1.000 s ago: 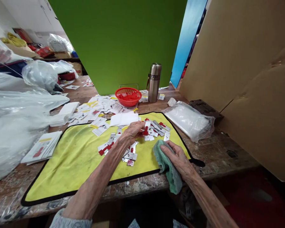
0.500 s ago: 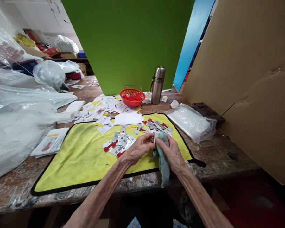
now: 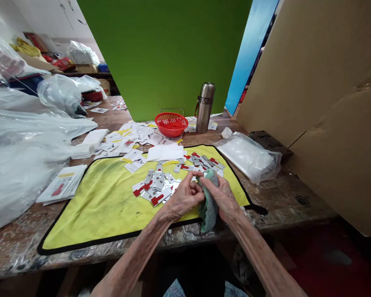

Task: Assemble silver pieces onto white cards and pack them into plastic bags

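Seemingly for steadiness, our right hand [image 3: 227,199] clamps the limp green fabric cloth [image 3: 209,211] beside our left hand [image 3: 185,197], whose grip we cannot tell.

The white painted wall [image 3: 40,16] at the upper left is the brightest thing I see. The big, clear plastic bags [image 3: 18,181] on the left have shiny spots, and the tall silver metal flask [image 3: 205,110] shines too. Under the brown wooden table [image 3: 284,202] it is very dark. Things look stretched near the edges. My bare left hand [image 3: 185,196] and bare right hand [image 3: 225,199] look pretty clear.
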Available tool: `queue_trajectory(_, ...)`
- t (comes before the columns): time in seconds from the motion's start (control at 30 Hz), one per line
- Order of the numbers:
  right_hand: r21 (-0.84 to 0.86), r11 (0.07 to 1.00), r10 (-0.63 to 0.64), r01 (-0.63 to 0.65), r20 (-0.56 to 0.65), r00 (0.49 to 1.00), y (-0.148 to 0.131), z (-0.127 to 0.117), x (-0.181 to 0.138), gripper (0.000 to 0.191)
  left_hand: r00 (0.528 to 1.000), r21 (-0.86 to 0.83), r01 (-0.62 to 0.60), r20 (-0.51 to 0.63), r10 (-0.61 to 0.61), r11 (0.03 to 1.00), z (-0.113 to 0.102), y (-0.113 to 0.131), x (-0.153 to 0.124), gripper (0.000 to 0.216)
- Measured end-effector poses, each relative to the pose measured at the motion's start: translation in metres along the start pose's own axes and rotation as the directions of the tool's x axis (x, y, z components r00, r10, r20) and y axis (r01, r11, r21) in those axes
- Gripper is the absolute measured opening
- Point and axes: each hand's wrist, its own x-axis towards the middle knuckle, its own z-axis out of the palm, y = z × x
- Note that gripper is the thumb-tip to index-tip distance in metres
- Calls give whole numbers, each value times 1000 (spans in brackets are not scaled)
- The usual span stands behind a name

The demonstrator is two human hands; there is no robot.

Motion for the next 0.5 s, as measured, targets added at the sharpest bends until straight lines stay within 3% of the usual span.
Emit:
queue_trajectory(0.13, 205, 971, 133, -126, -19, 991, 1, 13, 4, 33, 999, 30, 37, -2, -37, 999, -3, 9, -7, 67)
queue_trajectory(0.23, 280, 941, 214, -193, -45, 976, 1, 11, 6, 34, 995, 114, 97, 28, -100, 989, -16, 18, -22, 72)
queue_trajectory(0.3, 303, 930, 244, -205, -94, 965, 3, 1, 7, 37, 986, 233, 147, 39, -160, 961, -33, 24, -34, 64)
queue_trajectory(0.37, 275, 940, 237, -200, -105, 966, 5, -12, 7, 38, 983, 433, 167, -2, -184, 886, -51, 30, -41, 43)
queue_trajectory(0.43, 185, 963, 207, -195, -47, 977, 10, -23, 5, 39, 989, 653, 143, -130, -77, 744, -64, 35, -35, 25)
queue_trajectory(0.5, 91, 979, 181, -181, 8, 983, 14, -28, 3, 40, 959, 796, 119, -248, 139, 594, -67, 37, -15, 21)
